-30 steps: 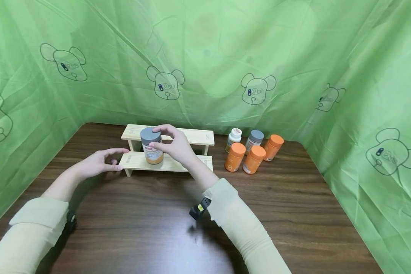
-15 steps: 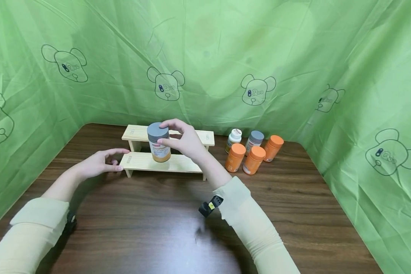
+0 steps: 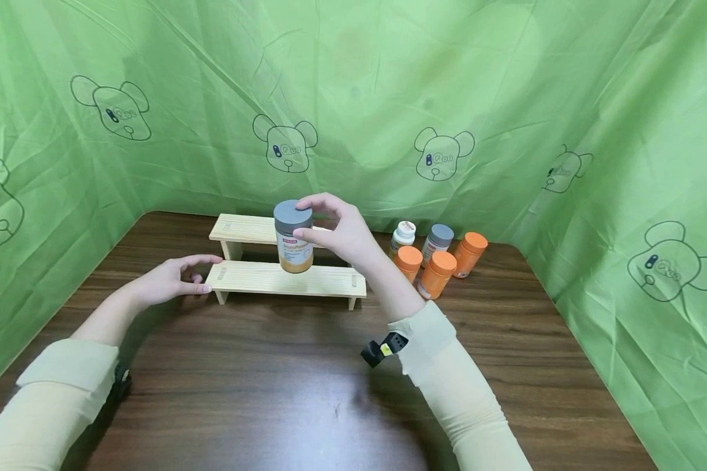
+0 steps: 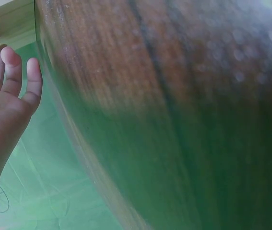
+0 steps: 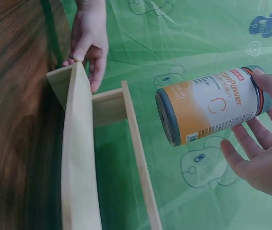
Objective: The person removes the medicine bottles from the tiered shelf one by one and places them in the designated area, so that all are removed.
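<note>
My right hand grips a grey-lidded supplement bottle by its lid, thumb on one side and fingers on the other. The bottle is upright and raised over a two-step wooden rack; in the right wrist view its dark base shows apart from the boards. At the rack's left end my left hand pinches the lower board, thumb at the front corner and index finger at the back one. The left wrist view catches that hand's fingers beside the rack's end, partly cut off by the frame.
Right of the rack stand three orange bottles, a second grey-lidded bottle and a small white-capped bottle. My right forearm partly covers one orange bottle. Green cloth rises behind and beside the brown wooden table.
My right hand has carried the grey-lidded bottle rightward and up, from low over the lower board's left part to above the rack's middle. The left hand has stayed at the rack's end.
</note>
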Motion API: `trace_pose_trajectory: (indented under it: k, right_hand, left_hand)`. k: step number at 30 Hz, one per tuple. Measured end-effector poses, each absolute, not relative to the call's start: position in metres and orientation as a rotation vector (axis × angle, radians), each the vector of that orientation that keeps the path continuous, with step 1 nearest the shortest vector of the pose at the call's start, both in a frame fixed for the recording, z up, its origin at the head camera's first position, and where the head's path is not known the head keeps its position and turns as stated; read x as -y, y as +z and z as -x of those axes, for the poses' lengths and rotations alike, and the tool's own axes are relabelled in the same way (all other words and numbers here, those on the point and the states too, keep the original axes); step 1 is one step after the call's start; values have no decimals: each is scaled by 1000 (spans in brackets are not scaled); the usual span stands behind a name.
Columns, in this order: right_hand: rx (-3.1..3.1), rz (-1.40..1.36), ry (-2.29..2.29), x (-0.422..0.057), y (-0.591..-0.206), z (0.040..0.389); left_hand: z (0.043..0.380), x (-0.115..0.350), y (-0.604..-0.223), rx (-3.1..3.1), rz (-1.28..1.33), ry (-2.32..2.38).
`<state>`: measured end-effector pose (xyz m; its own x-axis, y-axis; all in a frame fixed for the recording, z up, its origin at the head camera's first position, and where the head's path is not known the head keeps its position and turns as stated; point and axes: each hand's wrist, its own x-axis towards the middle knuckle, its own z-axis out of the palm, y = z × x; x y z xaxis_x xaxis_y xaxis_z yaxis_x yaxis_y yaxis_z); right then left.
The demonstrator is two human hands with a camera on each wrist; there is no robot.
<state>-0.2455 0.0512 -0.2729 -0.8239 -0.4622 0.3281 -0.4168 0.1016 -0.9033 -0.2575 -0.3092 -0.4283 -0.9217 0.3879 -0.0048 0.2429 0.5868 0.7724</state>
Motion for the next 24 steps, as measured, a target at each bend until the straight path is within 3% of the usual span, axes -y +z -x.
trace_pose_trajectory:
  k: [24]
  right_hand:
    - [-2287, 1072, -1979, -122, -255, 245]
  left_hand:
    - [259, 310, -429, -2670, -543, 1193]
